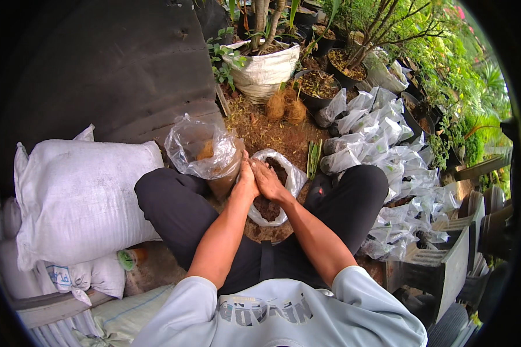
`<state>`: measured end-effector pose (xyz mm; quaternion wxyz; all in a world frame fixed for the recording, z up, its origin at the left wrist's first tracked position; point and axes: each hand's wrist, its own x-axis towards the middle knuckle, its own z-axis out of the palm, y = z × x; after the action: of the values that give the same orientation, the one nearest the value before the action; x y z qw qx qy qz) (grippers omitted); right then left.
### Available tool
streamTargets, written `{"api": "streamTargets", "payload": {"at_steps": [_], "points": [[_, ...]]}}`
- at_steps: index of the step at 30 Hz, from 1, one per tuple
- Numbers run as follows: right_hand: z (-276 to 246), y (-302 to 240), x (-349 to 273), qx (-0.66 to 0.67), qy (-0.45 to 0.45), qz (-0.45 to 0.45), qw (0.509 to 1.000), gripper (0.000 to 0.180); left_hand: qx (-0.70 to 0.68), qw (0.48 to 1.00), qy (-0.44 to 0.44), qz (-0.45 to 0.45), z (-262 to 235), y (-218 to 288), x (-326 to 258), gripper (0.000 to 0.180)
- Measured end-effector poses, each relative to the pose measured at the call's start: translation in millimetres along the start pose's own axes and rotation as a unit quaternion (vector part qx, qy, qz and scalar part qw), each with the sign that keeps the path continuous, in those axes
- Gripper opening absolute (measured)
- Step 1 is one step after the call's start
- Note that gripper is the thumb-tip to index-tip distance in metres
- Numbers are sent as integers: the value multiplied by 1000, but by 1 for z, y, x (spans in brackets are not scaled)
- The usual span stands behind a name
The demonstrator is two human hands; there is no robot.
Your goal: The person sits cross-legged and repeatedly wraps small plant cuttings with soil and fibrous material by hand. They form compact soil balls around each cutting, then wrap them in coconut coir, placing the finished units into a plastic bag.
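Observation:
My left hand (pixel 246 178) and my right hand (pixel 269 181) meet above an open plastic bag (pixel 295 184) between my legs. The palms lie against each other, fingers stretched out and pointing away from me, and nothing shows between them. Dark soil (pixel 266 211) is inside that bag; my hands hide part of its opening. Just left of my left hand stands a larger clear plastic bag (pixel 185 144) with brown material in it. Beyond my right hand, some cut green leaf pieces (pixel 314 158) lie on the ground.
Many small filled clear bags (pixel 359 150) crowd the right side. A big white sack (pixel 90 199) stands at left. Potted plants, a white sack planter (pixel 260 72) and two coconuts (pixel 286 107) are at the far side. Grey stacked trays (pixel 446 260) sit at lower right.

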<state>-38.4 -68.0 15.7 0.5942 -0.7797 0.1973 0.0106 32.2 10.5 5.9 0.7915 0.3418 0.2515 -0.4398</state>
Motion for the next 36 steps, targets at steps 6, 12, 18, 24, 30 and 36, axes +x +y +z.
{"api": "streamTargets", "payload": {"at_steps": [6, 12, 18, 24, 30, 36], "points": [[-8, 2, -2, -108, -44, -62, 991, 71, 21, 998, 4, 54, 17, 0, -12, 96], [-29, 19, 12, 125, 141, 122, 974, 51, 200, 952, 46, 228, 42, 103, -23, 68], [-43, 4, 13, 209, 127, 100, 964, 48, 589, 572, 433, 372, 11, 201, -18, 62], [-47, 4, 18, 202, 149, 97, 963, 40, 693, 612, 306, 226, -46, 148, -13, 117], [-43, -18, 27, 129, 215, 52, 967, 35, 774, 576, 143, 220, -21, 115, -19, 85], [-3, -55, 74, 293, -55, -22, 954, 21, 875, 448, 49, 174, -10, 58, -37, 59]]}}
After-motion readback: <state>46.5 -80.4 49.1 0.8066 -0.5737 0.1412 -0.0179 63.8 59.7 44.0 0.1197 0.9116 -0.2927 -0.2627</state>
